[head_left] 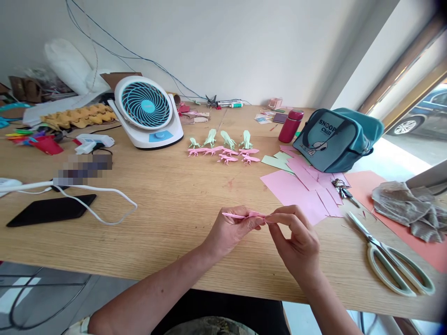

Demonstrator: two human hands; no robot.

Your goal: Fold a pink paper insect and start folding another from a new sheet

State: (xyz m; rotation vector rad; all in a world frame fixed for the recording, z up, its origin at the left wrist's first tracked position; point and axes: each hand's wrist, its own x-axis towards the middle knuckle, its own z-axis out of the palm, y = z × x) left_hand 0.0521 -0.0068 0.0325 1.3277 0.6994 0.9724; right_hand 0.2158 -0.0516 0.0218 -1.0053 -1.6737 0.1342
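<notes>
Both my hands meet over the near middle of the wooden table [174, 209], pinching a small folded pink paper piece [244, 215]. My left hand [230, 230] grips it from the left, and a thin pink point sticks out past its fingers. My right hand [296, 239] pinches its right end with thumb and forefinger. Farther back stand finished paper figures in a group, green ones [226, 138] behind pink ones [226, 154]. Flat pink paper sheets [296, 188] lie just right of my hands.
Scissors [391, 260] lie at the near right, with keys [340, 186] and a grey cloth [408, 209] beyond. A teal bag [335, 137], a red bottle [289, 125] and a desk fan [146, 111] stand farther back. A black phone [52, 209] and white cable [104, 204] lie left.
</notes>
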